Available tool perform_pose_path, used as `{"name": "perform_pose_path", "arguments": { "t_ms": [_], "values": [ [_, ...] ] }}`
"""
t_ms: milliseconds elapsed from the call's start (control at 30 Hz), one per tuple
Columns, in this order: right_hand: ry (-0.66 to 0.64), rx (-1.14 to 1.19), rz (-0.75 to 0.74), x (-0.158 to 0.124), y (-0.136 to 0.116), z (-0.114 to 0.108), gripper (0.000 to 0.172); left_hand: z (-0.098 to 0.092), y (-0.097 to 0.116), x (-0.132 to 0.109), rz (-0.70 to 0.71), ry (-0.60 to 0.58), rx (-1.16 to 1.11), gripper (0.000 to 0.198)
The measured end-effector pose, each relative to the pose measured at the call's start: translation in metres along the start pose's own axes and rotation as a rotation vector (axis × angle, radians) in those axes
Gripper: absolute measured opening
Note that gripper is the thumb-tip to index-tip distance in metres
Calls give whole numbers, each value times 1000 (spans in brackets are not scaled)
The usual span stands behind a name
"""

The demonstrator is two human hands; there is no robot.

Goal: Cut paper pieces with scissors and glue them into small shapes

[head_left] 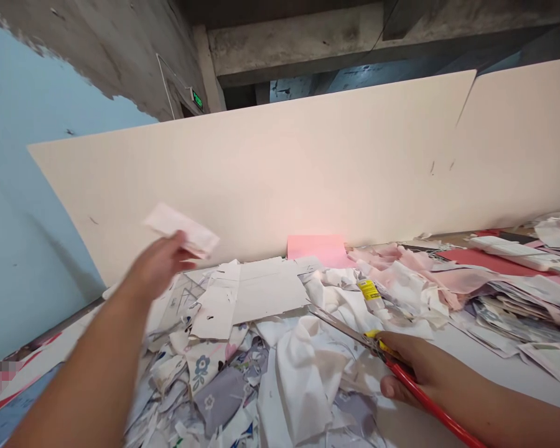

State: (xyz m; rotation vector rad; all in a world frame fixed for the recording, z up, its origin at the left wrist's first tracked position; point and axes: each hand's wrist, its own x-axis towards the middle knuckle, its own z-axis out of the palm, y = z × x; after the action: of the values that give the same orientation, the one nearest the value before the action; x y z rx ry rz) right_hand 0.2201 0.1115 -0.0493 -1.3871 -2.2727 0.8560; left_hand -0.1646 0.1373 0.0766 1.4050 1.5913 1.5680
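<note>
My left hand (156,264) is raised at the left, its fingers closed on a small pale pink folded piece (182,227). Motion blurs that piece, so I cannot tell whether it is cloth or paper. My right hand (415,358) grips red-handled scissors (348,326) with yellow at the pivot. Their blades look closed and point up and left over crumpled white cloth (308,367). Between the hands lie white card sheets (261,286). Printed fabric scraps (219,392) with flowers are heaped below them.
A tall cream board (284,168) stands along the back. A pink card (317,247) leans at its foot. Right of it are a yellow-labelled bottle (369,294), pink cloth (401,261), a stack of pieces (518,317) and a white power strip (518,252). A blue wall (28,186) rises at left.
</note>
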Motion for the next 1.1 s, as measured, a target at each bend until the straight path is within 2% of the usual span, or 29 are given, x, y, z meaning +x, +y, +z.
{"name": "perform_pose_path", "arguments": {
  "t_ms": [33, 67, 133, 200, 300, 367, 500, 600, 700, 833, 1000, 1100],
  "values": [
    [-9, 20, -5, 0, 0, -1, 30, 24, 1, -8, 28, -228, -124, 28],
    [-18, 42, -12, 0, -1, -2, 29, 49, -1, -18, 10, -357, -159, 33],
    [-15, 81, -35, 0, -1, -5, 28, 96, -12, -39, -58, -524, -180, 43],
    [14, 91, -77, 2, -1, -8, 31, 132, -26, -59, -127, -601, -234, 48],
    [45, 84, -132, 6, 2, -10, 36, 160, -44, -79, -383, -626, -566, 42],
    [62, 70, -148, 8, 4, -10, 38, 166, -50, -87, -390, -609, -646, 40],
    [99, 3, -126, 8, 1, -14, 37, 169, -52, -94, -287, -524, -594, 40],
    [113, -100, -41, 7, -4, -18, 35, 172, -53, -99, -304, -459, -611, 32],
    [102, -203, 48, 8, -5, -20, 35, 175, -58, -103, -320, -482, -615, 22],
    [109, -247, 62, 11, 1, -18, 34, 176, -66, -104, -384, -497, -523, 22],
    [185, -360, 52, 15, 12, -16, 34, 178, -66, -106, -407, -380, -406, 26],
    [188, -407, 37, 15, 13, -17, 32, 179, -63, -107, -396, -335, -323, 28]
  ]
}}
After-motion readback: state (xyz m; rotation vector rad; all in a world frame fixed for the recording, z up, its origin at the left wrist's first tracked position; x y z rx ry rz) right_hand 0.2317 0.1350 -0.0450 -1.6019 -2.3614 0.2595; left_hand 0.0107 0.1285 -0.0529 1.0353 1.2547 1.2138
